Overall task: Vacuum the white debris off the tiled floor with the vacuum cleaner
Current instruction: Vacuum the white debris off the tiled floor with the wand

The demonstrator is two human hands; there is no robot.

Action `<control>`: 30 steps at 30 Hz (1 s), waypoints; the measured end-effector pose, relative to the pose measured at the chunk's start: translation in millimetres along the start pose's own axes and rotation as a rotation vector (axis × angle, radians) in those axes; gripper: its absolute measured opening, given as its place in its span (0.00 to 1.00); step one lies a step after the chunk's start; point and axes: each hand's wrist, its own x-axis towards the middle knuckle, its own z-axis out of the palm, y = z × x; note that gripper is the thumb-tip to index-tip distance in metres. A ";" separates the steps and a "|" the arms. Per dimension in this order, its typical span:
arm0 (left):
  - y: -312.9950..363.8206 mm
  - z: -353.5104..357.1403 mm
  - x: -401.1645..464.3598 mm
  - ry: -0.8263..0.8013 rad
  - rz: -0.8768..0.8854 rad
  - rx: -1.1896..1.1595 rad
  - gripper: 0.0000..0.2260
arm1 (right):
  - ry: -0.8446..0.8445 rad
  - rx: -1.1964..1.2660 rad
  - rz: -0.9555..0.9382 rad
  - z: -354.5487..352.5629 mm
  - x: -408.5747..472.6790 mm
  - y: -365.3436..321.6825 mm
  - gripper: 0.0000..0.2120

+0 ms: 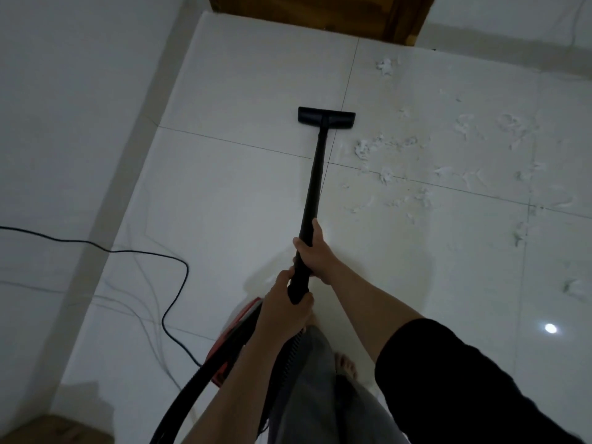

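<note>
Black wand [312, 190] in both hands' curled fingers [299, 245], nozzle [326, 116] left of white debris [448, 155]

Right arm [378, 307]: I see it bare from wrist past the elbow, then a black sleeve [474, 386] covering the upper arm.
Left arm [243, 373]: bare along all I can see, no sleeve in view.
Hands: left hand [288, 310] and right hand [315, 254], both ungloved, no rings or watch I can make out.
Trousers [320, 395]: grey, loose, with lengthwise folds.
Foot [346, 365]: bare, toes showing beside the trouser leg.
</note>
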 end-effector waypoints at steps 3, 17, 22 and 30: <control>-13.5 4.0 -20.0 0.026 -0.003 0.013 0.18 | -0.008 -0.016 -0.002 7.9 -15.2 17.0 0.38; -99.4 18.6 -112.6 0.049 0.045 -0.007 0.12 | 0.009 -0.034 0.019 52.3 -107.1 91.4 0.36; -126.9 6.2 -151.5 0.010 0.059 -0.018 0.10 | 0.024 -0.027 0.014 79.6 -136.0 120.3 0.35; -189.3 -7.7 -218.2 -0.010 0.098 -0.022 0.07 | 0.037 -0.028 0.012 133.6 -186.3 178.5 0.36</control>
